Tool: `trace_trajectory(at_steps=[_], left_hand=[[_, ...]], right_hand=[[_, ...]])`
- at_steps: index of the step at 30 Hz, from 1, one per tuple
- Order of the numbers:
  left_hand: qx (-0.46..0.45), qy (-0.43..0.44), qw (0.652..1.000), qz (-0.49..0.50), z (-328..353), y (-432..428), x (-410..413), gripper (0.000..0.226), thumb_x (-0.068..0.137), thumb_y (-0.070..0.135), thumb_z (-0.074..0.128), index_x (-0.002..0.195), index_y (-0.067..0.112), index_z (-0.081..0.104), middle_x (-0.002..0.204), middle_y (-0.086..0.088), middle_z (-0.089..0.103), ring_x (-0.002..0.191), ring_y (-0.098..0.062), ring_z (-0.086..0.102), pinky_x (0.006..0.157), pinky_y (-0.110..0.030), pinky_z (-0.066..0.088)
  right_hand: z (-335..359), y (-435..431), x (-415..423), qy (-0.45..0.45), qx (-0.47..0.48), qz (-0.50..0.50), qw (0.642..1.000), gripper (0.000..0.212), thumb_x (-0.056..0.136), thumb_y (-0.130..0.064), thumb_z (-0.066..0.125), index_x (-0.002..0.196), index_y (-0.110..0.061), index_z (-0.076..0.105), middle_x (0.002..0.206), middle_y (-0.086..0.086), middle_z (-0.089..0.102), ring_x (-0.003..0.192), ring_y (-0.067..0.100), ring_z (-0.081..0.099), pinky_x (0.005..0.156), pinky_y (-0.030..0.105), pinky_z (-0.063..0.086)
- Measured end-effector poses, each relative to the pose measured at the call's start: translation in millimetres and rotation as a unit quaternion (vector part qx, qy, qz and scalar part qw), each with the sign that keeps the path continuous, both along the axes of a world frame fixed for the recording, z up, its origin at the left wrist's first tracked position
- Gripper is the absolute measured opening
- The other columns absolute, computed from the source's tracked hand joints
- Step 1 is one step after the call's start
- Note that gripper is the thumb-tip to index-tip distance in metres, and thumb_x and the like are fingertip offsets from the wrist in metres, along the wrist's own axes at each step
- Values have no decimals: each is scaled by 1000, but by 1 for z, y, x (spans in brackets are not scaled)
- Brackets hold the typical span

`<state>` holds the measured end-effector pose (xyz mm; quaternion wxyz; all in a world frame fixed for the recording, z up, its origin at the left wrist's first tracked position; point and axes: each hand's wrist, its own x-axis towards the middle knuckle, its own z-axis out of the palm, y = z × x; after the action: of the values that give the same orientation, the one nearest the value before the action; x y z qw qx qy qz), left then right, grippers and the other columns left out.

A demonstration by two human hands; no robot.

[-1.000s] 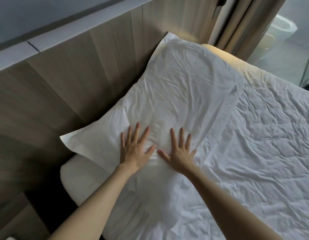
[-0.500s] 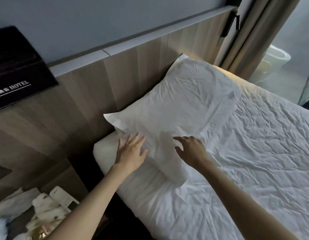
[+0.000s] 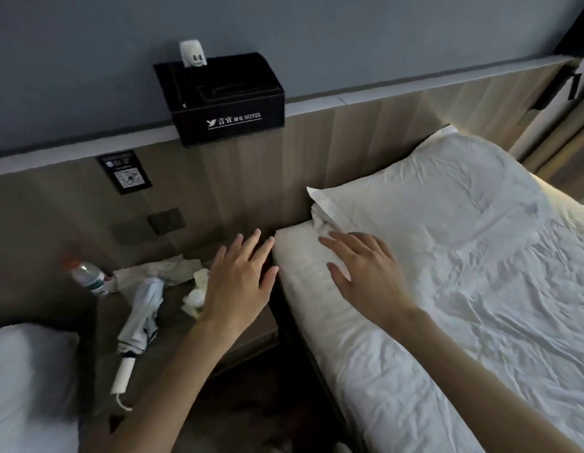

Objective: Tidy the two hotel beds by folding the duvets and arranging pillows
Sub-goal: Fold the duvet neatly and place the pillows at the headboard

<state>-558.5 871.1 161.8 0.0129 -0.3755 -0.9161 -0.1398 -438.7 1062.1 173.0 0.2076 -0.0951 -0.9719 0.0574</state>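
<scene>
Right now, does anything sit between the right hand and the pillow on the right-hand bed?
Nothing visible does. The right hand, fingers spread, is over the mattress corner, fingertips just short of the crumpled near corner of the pillow; only bare mattress lies between. The left hand hovers beside the mattress.

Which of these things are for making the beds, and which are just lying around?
For the job:
pillow; wrinkled white bedding on the right bed; other bed's white bedding, lower left; left hand and right hand, both with fingers spread.

Just lying about:
water bottle, folded umbrella and crumpled tissues on the nightstand; black hotel box on the ledge.
</scene>
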Motion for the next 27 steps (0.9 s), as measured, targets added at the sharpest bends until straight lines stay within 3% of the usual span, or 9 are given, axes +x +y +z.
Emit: trace_trajectory(at_steps=[6, 13, 19, 24, 27], left_hand=[[11, 40, 989, 144, 4, -115, 48, 50, 95, 37, 53, 140, 18, 49, 151, -7, 39, 137, -30, 39, 105, -53, 39], [10, 27, 938, 346, -8, -192, 153, 51, 96, 39, 47, 143, 21, 45, 153, -8, 36, 138, -33, 37, 106, -54, 38], [18, 4, 862, 506, -10, -241, 281, 50, 99, 41, 45, 147, 27, 39, 156, 0, 31, 145, -25, 26, 116, -46, 22], [16, -18, 778, 628, -16, -303, 394, 52, 98, 45, 37, 146, 27, 41, 154, 0, 35, 143, -26, 31, 115, -46, 23], [15, -10, 724, 690, -23, -342, 461, 50, 97, 40, 48, 144, 24, 45, 151, -3, 40, 139, -28, 37, 112, -49, 30]], right_hand=[[-1, -81, -16, 3, -20, 151, 988, 41, 87, -24, 64, 127, -22, 62, 130, -1, 61, 115, 22, 57, 99, 40, 44], [8, -164, 3, 29, -43, 333, 942, 44, 83, -19, 71, 127, -20, 62, 126, -2, 63, 114, 22, 57, 96, 43, 46], [-3, -239, 62, -12, -68, 463, 883, 45, 83, -21, 70, 127, -21, 61, 128, -1, 63, 118, 23, 56, 98, 43, 44], [-9, -327, 118, -38, -68, 594, 800, 46, 84, -20, 70, 129, -18, 61, 129, 3, 63, 117, 24, 59, 99, 48, 47], [-10, -383, 154, -33, -67, 663, 745, 42, 85, -23, 66, 127, -17, 63, 127, 4, 64, 116, 26, 60, 99, 49, 47]])
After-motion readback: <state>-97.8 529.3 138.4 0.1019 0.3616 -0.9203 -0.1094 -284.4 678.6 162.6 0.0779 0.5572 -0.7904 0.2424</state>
